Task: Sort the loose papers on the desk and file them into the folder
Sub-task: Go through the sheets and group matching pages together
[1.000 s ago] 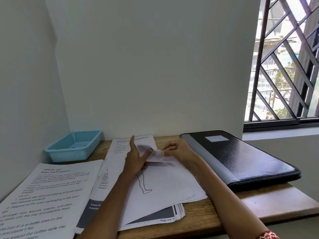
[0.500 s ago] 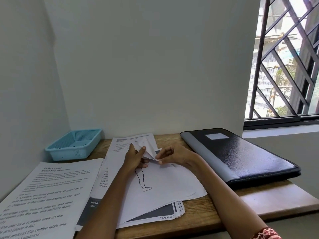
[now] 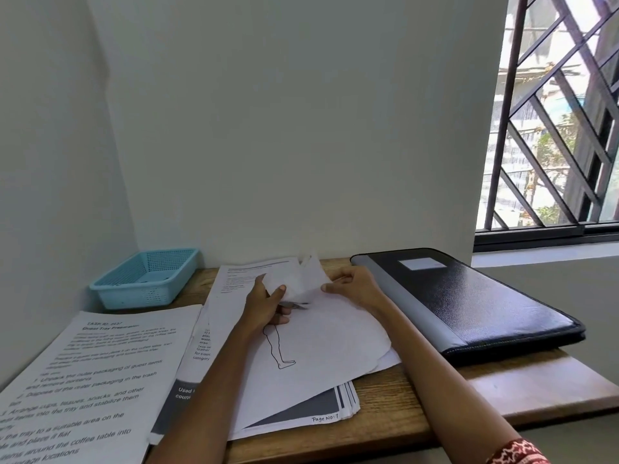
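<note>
A loose stack of papers lies in the middle of the wooden desk; its top sheet shows a line drawing of a leg. My left hand pinches a raised, curled corner of white paper at the far end of the stack. My right hand holds the other side of that lifted corner between thumb and fingers. A black folder with a grey spine and a white label lies shut to the right of the stack. A separate printed sheet lies at the left.
A light blue plastic basket stands at the back left corner against the wall. The desk's front edge runs near the bottom. A barred window is at the right, beyond the folder.
The paper corner between both hands has been lifted higher and curled up off the stack. My hands have moved slightly apart along it.
</note>
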Demonstrator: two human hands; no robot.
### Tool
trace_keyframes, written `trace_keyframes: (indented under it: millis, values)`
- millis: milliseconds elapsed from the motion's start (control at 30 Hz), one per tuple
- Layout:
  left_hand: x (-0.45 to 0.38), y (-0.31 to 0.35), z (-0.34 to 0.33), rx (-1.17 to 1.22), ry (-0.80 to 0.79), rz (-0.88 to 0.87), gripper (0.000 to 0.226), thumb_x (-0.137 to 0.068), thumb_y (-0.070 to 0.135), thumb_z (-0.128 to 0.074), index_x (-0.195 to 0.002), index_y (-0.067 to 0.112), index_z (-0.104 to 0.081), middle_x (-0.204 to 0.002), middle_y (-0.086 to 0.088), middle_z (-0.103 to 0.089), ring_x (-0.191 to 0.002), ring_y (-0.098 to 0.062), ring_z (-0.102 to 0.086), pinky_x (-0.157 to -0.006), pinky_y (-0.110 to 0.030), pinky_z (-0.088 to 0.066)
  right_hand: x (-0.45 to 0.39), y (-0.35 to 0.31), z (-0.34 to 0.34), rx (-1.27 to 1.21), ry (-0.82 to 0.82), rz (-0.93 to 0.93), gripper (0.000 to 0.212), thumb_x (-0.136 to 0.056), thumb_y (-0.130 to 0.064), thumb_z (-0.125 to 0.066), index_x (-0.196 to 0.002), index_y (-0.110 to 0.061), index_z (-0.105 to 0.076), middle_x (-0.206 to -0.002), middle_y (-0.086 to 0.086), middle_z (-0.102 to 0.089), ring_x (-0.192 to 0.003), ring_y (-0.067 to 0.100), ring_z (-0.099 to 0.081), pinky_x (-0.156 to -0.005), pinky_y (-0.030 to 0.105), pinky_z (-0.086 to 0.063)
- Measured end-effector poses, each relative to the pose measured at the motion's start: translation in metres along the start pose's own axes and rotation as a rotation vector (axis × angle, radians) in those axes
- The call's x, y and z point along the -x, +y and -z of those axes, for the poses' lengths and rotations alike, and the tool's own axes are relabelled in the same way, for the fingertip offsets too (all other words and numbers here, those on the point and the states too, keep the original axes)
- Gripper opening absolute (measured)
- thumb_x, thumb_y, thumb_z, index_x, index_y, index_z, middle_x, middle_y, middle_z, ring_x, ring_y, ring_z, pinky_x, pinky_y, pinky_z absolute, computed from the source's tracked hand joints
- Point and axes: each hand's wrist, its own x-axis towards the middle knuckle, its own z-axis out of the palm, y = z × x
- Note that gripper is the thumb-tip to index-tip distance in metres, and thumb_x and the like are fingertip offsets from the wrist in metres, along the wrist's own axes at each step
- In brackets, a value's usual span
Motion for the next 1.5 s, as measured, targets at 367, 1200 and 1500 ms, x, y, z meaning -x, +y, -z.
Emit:
trace_keyframes:
  millis: [367,1200,1500]
  values:
    - [-0.004,-0.002,0.007,-0.116,0.066,-0.006,0.04,-0.089,-0.001,-0.053,-0.128,0.007,-0.045,-0.113,-0.013,-0.051,-0.058,-0.028,-0.062,-0.044,-0.025,-0.055,-0.002,0.01,0.014,0.068,0.091,-0.204,0.017,-0.073,0.006,-0.075,-0.071,-0.008,-0.065,-0.083,0.01,-0.065,-0.069,0.017,-0.059,-0.065,0.027,-0.051]
    - [-0.006,-0.001,0.007,-0.091,0.165,-0.061,0.027,-0.087,0.018,-0.066,-0.081,-0.007,-0.059,-0.064,-0.017,-0.063,-0.037,-0.014,-0.06,-0.041,-0.024,-0.053,0.002,-0.006,0.001,-0.041,-0.147,0.139,0.026,-0.073,-0.007,-0.079,-0.097,-0.01,-0.067,-0.082,-0.001,-0.069,-0.074,0.003,-0.064,-0.071,0.015,-0.051]
    - [0.0,0.004,0.005,0.035,0.102,-0.064,0.039,-0.094,0.024,-0.055,-0.128,0.012,-0.04,-0.081,-0.017,-0.065,-0.055,-0.026,-0.056,-0.043,-0.026,-0.051,-0.008,0.012,0.011,0.258,0.178,0.091,0.017,-0.073,-0.004,-0.077,-0.074,-0.014,-0.064,-0.062,-0.004,-0.061,-0.065,0.01,-0.058,-0.064,0.022,-0.044]
